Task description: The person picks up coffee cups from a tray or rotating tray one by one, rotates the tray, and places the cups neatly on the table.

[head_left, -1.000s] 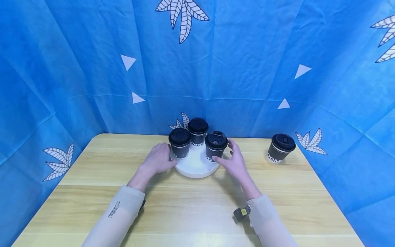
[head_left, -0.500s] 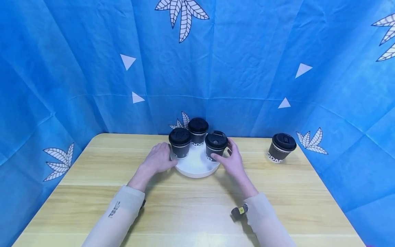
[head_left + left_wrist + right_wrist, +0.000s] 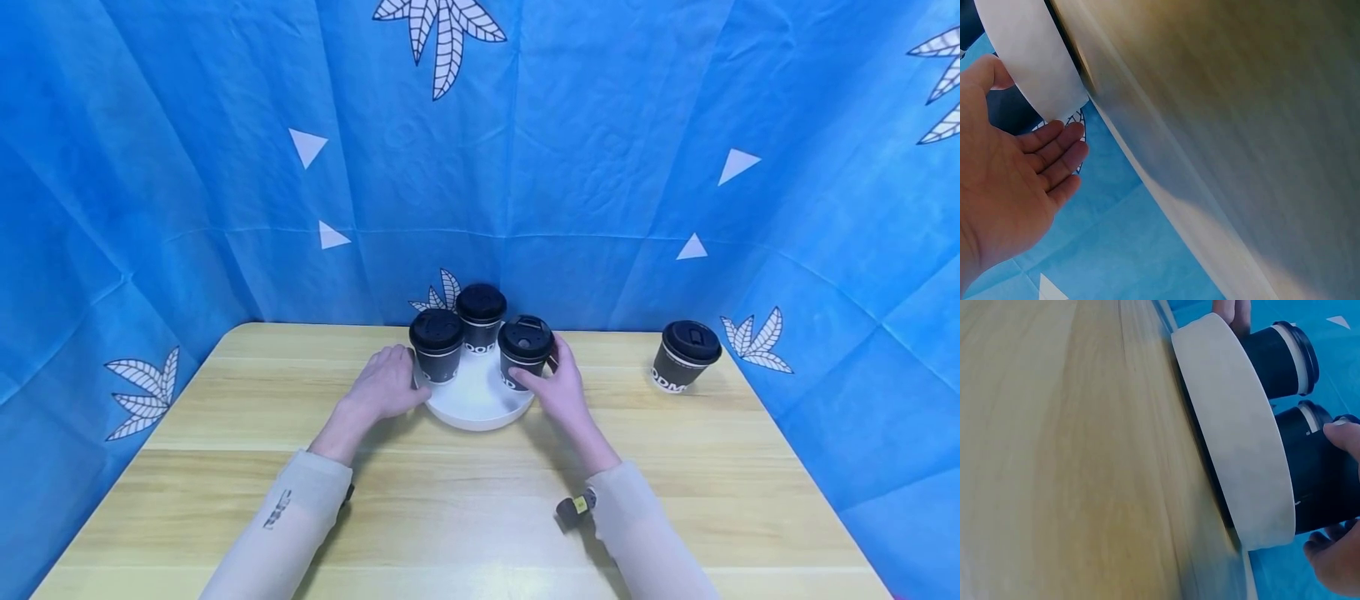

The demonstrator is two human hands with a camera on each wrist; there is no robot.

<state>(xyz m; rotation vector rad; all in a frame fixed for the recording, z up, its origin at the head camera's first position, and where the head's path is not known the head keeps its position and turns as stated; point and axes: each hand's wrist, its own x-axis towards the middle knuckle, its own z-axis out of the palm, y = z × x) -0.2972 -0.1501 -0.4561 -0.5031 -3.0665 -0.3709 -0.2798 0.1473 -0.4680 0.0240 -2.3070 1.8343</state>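
Observation:
A round white stand [image 3: 474, 408] bears three black paper coffee cups with black lids, all upright. My right hand [image 3: 564, 392] grips the front right coffee cup [image 3: 523, 346], thumb across its front and fingers round its far side. The right wrist view shows the thumb [image 3: 1344, 436] on that cup, with curled fingertips below it. At the stand's left side, my left hand [image 3: 384, 386] touches the rim with relaxed fingers, beside the front left cup [image 3: 437, 346]. In the left wrist view, its fingers [image 3: 1057, 156] lie at the rim. The third cup [image 3: 481, 315] stands behind.
Another lidded coffee cup [image 3: 682, 358] stands apart near the right edge of the wooden table [image 3: 465, 517]. A blue curtain [image 3: 600, 150] with leaf prints hangs right behind the table and along both sides.
My right thumb has moved a little up and across the front right cup, and the right forearm has shifted slightly left. The left hand and the cups stay put.

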